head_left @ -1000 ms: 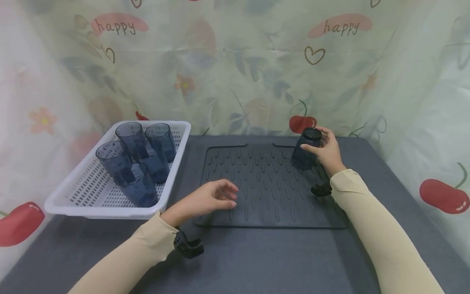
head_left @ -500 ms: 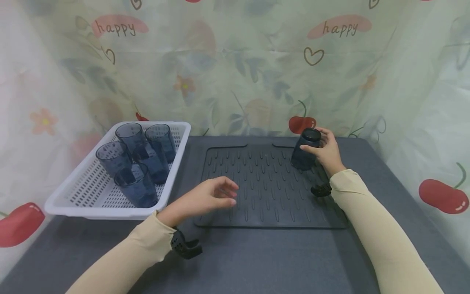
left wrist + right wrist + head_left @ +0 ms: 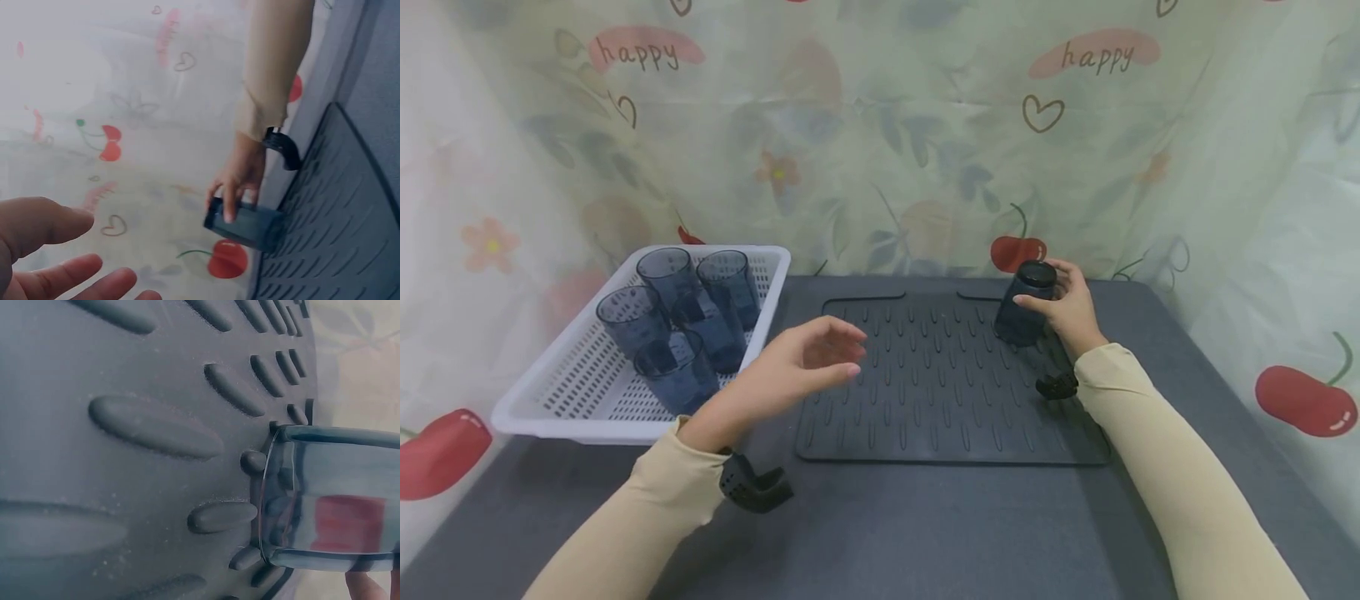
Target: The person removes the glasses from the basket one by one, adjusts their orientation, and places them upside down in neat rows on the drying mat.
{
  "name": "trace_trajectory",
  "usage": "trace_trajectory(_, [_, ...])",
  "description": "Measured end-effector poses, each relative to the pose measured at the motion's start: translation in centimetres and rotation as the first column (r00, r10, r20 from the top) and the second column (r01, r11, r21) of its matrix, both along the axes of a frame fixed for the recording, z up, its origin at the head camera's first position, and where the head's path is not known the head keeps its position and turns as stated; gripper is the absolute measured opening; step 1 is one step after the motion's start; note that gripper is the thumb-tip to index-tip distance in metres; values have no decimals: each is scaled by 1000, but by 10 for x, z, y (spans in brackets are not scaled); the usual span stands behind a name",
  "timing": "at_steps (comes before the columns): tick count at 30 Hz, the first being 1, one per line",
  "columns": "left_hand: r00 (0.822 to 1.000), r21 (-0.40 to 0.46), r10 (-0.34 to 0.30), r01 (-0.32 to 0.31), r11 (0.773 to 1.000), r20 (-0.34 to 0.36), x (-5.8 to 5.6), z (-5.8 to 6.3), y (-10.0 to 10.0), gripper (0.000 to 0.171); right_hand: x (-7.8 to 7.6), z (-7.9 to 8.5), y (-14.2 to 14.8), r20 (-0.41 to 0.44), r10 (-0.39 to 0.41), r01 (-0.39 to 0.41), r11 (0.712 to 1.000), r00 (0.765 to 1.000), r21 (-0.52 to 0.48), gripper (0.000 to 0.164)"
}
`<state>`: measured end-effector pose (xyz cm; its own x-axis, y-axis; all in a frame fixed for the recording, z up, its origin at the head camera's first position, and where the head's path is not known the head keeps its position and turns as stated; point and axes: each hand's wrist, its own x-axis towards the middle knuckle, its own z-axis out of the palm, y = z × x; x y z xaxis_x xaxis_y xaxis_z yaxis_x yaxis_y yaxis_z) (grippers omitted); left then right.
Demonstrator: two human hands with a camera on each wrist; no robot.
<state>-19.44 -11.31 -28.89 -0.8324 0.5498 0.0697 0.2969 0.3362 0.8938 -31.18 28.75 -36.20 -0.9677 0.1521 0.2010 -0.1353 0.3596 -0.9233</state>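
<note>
My right hand [image 3: 1066, 307] grips an upside-down dark blue cup [image 3: 1024, 305] at the far right corner of the dark ridged drying mat [image 3: 940, 392]. In the right wrist view the cup's rim [image 3: 275, 494] sits on the mat's ribs [image 3: 156, 428]. The left wrist view shows the same cup [image 3: 245, 226] under the right hand [image 3: 240, 175]. My left hand [image 3: 793, 367] hovers open above the mat's left edge, next to the white basket [image 3: 587, 417], its fingers [image 3: 59, 275] spread and holding nothing.
The white slotted basket at the left holds several upright dark blue cups [image 3: 679, 321]. A grey table [image 3: 925, 525] lies under everything, and a printed curtain [image 3: 880, 133] closes off the back and both sides.
My left hand has lifted off the mat's front left part and moved back and left toward the basket. The right hand and its cup have stayed put.
</note>
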Motion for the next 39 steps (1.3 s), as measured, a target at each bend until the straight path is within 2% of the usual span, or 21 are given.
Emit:
trace_trajectory(4, [996, 49, 76, -74, 996, -55, 2, 12, -11, 35, -1, -1, -1, -2, 0, 0, 1000, 1000, 9, 86])
trace_trajectory(8, [982, 133, 157, -143, 981, -102, 5, 20, -23, 31, -1, -2, -1, -13, -1, 1, 1000, 1000, 16, 86])
trace_trajectory(11, [965, 200, 221, -192, 961, -138, 7, 23, -32, 30, -1, -2, -1, -13, -8, 8, 1000, 1000, 18, 85])
trace_trajectory(14, [935, 254, 302, -251, 934, -185, 9, 24, -40, 27, -1, -3, -1, -10, -11, 11, 1000, 1000, 10, 85])
trace_trajectory(18, [890, 357, 407, -319, 878, -207, 11, 25, -51, 24, -1, -3, -1, -11, -8, 7, 1000, 1000, -8, 83])
trace_trajectory(22, [848, 442, 491, -369, 817, -199, 14, 26, -61, 23, 0, -3, -1, -8, -10, 10, 1000, 1000, -10, 83])
trace_trajectory(26, [825, 512, 539, -394, 763, -168, 17, 26, -72, 24, -1, -4, -1, -6, -15, 15, 1000, 1000, -4, 83])
trace_trajectory(31, [801, 605, 590, -421, 676, -102, 16, 21, -83, 22, -1, -3, -1, -8, -14, 14, 1000, 1000, 2, 83])
trace_trajectory(36, [756, 646, 653, -476, 597, -46, 16, 14, -92, 21, 0, -3, -1, -10, -8, 8, 1000, 1000, 2, 84])
trace_trajectory(39, [726, 652, 687, -506, 565, -33, 16, 8, -98, 21, 0, -3, -1, -8, -6, 6, 1000, 1000, -1, 84])
